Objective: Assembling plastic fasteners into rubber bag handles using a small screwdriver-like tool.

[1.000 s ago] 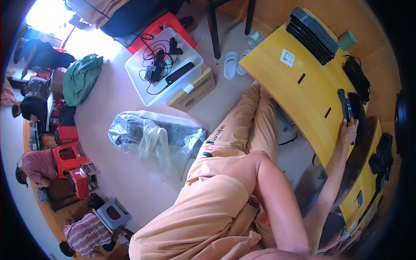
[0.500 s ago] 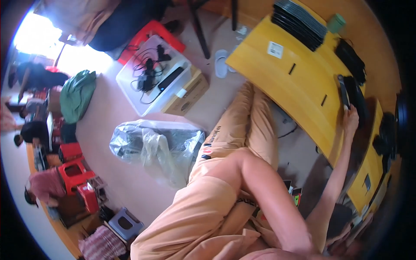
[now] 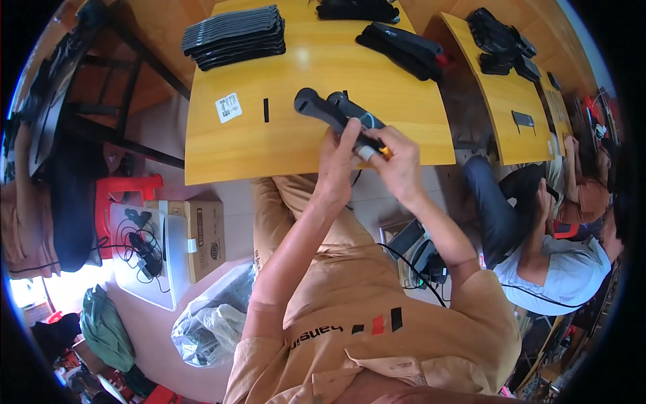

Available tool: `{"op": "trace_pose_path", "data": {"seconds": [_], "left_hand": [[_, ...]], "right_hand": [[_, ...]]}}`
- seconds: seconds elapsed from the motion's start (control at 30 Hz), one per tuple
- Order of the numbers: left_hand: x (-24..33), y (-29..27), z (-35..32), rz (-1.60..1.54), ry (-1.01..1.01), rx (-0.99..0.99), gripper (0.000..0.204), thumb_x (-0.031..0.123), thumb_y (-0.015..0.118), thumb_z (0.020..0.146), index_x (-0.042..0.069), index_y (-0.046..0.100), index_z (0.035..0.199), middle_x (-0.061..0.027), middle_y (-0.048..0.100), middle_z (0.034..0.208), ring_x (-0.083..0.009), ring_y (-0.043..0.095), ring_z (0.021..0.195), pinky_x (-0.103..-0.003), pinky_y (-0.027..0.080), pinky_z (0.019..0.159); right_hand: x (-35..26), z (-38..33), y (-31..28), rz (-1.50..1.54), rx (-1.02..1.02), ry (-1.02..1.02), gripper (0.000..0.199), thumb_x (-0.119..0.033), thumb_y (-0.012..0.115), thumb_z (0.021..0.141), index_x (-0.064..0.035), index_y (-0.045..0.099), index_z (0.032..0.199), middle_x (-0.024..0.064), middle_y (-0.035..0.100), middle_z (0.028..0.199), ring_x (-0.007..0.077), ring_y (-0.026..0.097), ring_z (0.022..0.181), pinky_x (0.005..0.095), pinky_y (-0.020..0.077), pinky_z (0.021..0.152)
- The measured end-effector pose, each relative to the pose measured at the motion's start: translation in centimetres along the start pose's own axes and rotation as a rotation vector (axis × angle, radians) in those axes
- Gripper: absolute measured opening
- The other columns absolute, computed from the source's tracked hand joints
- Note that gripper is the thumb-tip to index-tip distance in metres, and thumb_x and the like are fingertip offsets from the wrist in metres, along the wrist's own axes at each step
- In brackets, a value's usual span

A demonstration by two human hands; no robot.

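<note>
Above the front part of the yellow table [image 3: 222, 158], my left hand [image 3: 335, 165] grips a black long piece with rounded ends [image 3: 313, 104]. A second rounded black arm shows beside it. My right hand [image 3: 398, 161] is closed on the same piece from the right. Between my hands are a short pale cylinder [image 3: 365, 153] and a small orange part [image 3: 385, 153]; whether they belong to the piece is unclear. My fingers hide the lower end of what I hold.
A stack of black flat pieces [image 3: 235, 37] and a white label [image 3: 229, 108] lie on the table, with a black pouch-like bundle [image 3: 400, 50] behind. At left are a clear bin with cables [image 3: 171, 269] and a cardboard box [image 3: 205, 236]. A person in a white shirt [image 3: 558, 276] sits right.
The view has swung toward the table. One hand was reaching to a black piece near the table's edge; now both hands hold a black piece together in front of me.
</note>
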State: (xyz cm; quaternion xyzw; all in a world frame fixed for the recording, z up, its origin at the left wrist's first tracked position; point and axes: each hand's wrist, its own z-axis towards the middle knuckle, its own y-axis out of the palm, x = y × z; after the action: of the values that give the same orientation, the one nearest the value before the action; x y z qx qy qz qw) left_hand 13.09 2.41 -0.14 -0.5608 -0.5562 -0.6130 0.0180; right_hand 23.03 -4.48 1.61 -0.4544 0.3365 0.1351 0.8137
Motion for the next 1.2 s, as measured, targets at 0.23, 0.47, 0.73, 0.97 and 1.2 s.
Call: {"op": "trace_pose_path", "data": {"seconds": [0.23, 0.47, 0.73, 0.97, 1.2], "left_hand": [[-0.2, -1.6, -2.0, 0.128, 0.050, 0.232, 0.030, 0.033, 0.046, 0.089, 0.005, 0.049, 0.100, -0.0050, 0.059, 0.085, -0.0126, 0.059, 0.076, -0.025, 0.048, 0.064], [0.5, -2.6, -4.1, 0.237, 0.130, 0.219, 0.024, 0.026, 0.044, 0.091, 0.004, 0.051, 0.095, -0.0026, 0.056, 0.080, -0.0100, 0.054, 0.074, -0.023, 0.045, 0.063], [0.8, -3.8, -7.6, 0.394, 0.253, 0.174, 0.028, 0.028, 0.042, 0.090, 0.003, 0.051, 0.082, -0.0038, 0.053, 0.065, -0.0101, 0.050, 0.061, -0.022, 0.040, 0.058], [7.4, -15.2, -12.4, -0.060, 0.112, 0.443, 0.032, 0.041, 0.042, 0.087, 0.013, 0.042, 0.073, 0.0036, 0.031, 0.045, -0.0080, 0.028, 0.036, -0.023, 0.024, 0.035], [6.3, -16.8, -15.1, -0.159, 0.304, 0.577, 0.041, 0.049, 0.038, 0.088, 0.009, 0.046, 0.084, -0.0003, 0.035, 0.054, -0.0127, 0.034, 0.048, -0.026, 0.031, 0.047]], "right_hand": [[-1.4, -1.1, -1.2, 0.768, -0.283, 0.576, 0.020, 0.004, 0.057, 0.075, -0.0014, 0.062, 0.094, 0.0022, 0.061, 0.078, 0.0039, 0.046, 0.050, 0.0156, 0.0350, 0.046], [-1.3, -0.6, -1.4, 0.409, -0.362, 0.373, 0.029, -0.009, 0.068, 0.072, 0.0019, 0.061, 0.098, 0.0006, 0.056, 0.078, 0.0064, 0.048, 0.073, 0.0195, 0.0403, 0.064], [-1.5, -2.4, -0.7, 0.351, -0.630, 0.246, 0.025, -0.017, 0.070, 0.071, 0.0023, 0.063, 0.087, -0.0015, 0.053, 0.064, 0.0052, 0.044, 0.055, 0.0205, 0.0369, 0.049], [2.2, -0.3, -6.8, 0.342, -0.577, 0.605, 0.021, -0.016, 0.065, 0.073, 0.0017, 0.062, 0.083, 0.0034, 0.057, 0.064, 0.0084, 0.056, 0.051, 0.0198, 0.0429, 0.049], [9.2, 6.4, -5.2, -0.470, -0.152, 0.112, 0.025, -0.019, 0.061, 0.074, -0.0080, 0.064, 0.096, 0.0138, 0.060, 0.065, 0.0235, 0.060, 0.062, 0.0342, 0.0474, 0.058]]}}
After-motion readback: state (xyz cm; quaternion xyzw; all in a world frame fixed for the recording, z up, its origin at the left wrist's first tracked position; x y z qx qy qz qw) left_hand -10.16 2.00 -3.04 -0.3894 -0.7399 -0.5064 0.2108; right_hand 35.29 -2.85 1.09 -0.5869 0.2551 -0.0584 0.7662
